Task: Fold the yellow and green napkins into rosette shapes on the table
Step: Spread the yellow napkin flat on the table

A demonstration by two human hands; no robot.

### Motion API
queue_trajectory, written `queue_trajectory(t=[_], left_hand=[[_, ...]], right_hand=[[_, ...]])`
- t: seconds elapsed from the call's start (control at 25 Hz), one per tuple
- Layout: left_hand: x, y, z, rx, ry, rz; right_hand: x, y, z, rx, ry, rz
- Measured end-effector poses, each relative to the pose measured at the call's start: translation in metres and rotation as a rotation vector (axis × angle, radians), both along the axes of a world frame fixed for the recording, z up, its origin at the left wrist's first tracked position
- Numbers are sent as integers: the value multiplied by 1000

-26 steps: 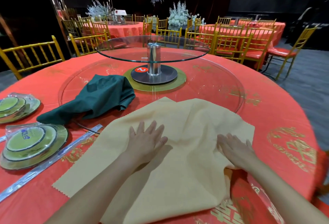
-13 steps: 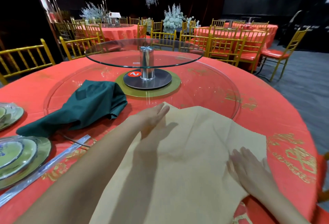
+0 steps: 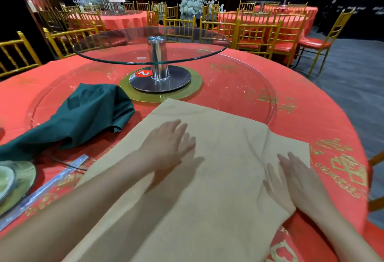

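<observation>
On the red table point(image 3: 336, 120), near edge: you are pressing the yellow napkin point(image 3: 220, 195) flat, probably smoothing it before the first fold. Your left hand point(image 3: 166, 147) is lying spread, fingers straight, near its middle. Your right hand point(image 3: 295, 180) is resting flat on its right side, beside a raised crease. Napkin is looking pale, matte, opened out, its far corner reaching onto the glass turntable point(image 3: 249, 95). Green napkin point(image 3: 87, 116) is sitting crumpled at left, not yet shaped.
</observation>
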State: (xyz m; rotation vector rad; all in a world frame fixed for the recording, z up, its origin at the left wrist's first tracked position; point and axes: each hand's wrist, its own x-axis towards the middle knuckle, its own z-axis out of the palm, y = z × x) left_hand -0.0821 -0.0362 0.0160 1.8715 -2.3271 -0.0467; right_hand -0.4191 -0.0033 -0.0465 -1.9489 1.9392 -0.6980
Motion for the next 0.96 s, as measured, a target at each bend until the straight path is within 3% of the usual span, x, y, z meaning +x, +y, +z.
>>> queue_trajectory(t=[0.12,0.24,0.48,0.56,0.84,0.96], left_hand=[[1,59,-12,93,-67,4],[9,56,-23,237,-106,115],[27,1,-23,216,-186,219],[24,1,-18,200,-113,275],[7,127,-23,66,144,-41],[1,168,-35,122,101,-80]], right_hand=[[0,9,14,-56,-89,13],[11,24,20,-80,-106,74],[26,46,29,-121,5,199],[22,53,27,-109,20,209],[23,88,0,-175,68,177],[38,88,-3,-215,50,207]])
